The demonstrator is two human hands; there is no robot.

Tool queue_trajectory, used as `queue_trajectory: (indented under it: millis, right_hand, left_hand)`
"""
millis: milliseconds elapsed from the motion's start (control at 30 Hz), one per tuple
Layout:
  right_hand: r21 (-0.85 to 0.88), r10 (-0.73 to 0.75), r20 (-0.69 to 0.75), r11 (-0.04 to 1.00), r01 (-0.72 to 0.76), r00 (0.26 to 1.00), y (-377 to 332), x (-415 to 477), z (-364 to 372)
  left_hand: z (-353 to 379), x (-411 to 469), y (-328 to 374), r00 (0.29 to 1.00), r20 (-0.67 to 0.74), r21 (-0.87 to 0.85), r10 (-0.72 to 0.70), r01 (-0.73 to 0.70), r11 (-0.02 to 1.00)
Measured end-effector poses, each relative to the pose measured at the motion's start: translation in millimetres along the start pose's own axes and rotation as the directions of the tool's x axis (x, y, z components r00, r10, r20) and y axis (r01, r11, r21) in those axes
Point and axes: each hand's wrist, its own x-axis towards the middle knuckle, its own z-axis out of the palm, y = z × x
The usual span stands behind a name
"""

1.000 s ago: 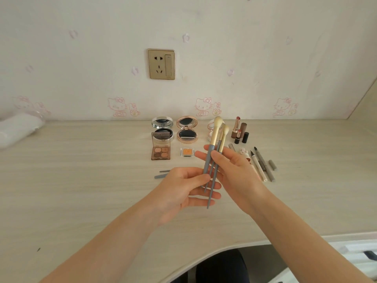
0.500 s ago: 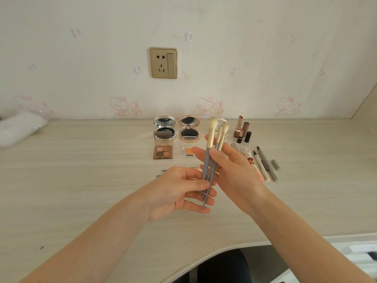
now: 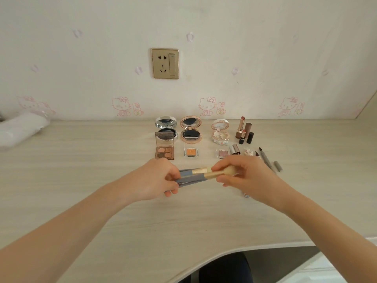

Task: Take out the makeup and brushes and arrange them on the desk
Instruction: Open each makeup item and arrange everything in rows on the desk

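Observation:
A bundle of makeup brushes (image 3: 199, 175) with grey-blue handles, gold ferrules and cream bristles lies level above the desk. My left hand (image 3: 157, 178) grips the handle ends. My right hand (image 3: 246, 176) holds the bristle ends, fingers curled round them. Behind them on the desk stand open compacts (image 3: 190, 130), an eyeshadow palette (image 3: 164, 152), an orange pan (image 3: 191, 152), a pink pan (image 3: 222, 153), lipsticks (image 3: 243, 130) and pens (image 3: 267, 160).
A white bag (image 3: 19, 129) lies at the desk's far left by the wall. A wall socket (image 3: 165, 63) sits above the makeup. The desk's curved front edge (image 3: 224, 255) runs below my arms. A small pen tip (image 3: 246, 195) pokes out under my right hand.
The brushes have swung from upright to level, bristles to the right. My right hand moved from the shafts to the bristle ends; my left hand closed on the handles. Both hands moved away from me.

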Motion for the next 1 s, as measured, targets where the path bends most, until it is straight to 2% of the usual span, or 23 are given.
queue_trajectory:
  millis: [67, 133, 233, 300, 433, 533, 633, 800, 1000]
  right_hand:
    - [-0.254, -0.049, -0.006, 0.966, 0.046, 0.999, 6, -3, 5]
    - [-0.399, -0.111, -0.005, 0.911, 0.1, 0.994, 10, -6, 12]
    - [-0.462, -0.189, 0.038, 0.867, 0.185, 0.981, 17, -12, 25]
    - [-0.506, -0.195, 0.062, 0.839, 0.2, 0.979, 19, -17, 33]
    - [-0.613, -0.272, 0.041, 0.753, 0.239, 0.962, 20, -25, 43]
    - [-0.663, -0.314, 0.0, 0.71, 0.235, 0.949, 21, -28, 44]
    - [-0.663, -0.347, -0.012, 0.705, 0.252, 0.938, 25, -32, 44]
    - [-0.678, -0.306, 0.016, 0.697, 0.235, 0.952, 30, -37, 44]
    - [-0.727, -0.315, 0.013, 0.649, 0.226, 0.949, 32, -18, 52]
  left_hand:
    - [8, 1, 0, 0.984, -0.163, 0.307, 0.066, -0.013, 0.952]
    - [19, -1, -1, 0.944, -0.285, 0.565, 0.164, 0.027, 0.824]
    - [34, -12, -4, 0.893, -0.249, 0.777, 0.376, -0.048, 0.628]
    - [41, -19, -9, 0.859, -0.251, 0.793, 0.445, -0.081, 0.604]
    - [53, -23, -18, 0.867, -0.262, 0.765, 0.424, -0.081, 0.639]
    - [56, -25, -24, 0.837, -0.312, 0.72, 0.449, -0.101, 0.687]
    - [55, -34, -26, 0.83, -0.344, 0.608, 0.439, -0.159, 0.778]
    - [56, -40, -29, 0.813, -0.28, 0.548, 0.51, -0.3, 0.781]
    - [55, -27, -31, 0.795, -0.337, 0.526, 0.505, -0.286, 0.801]
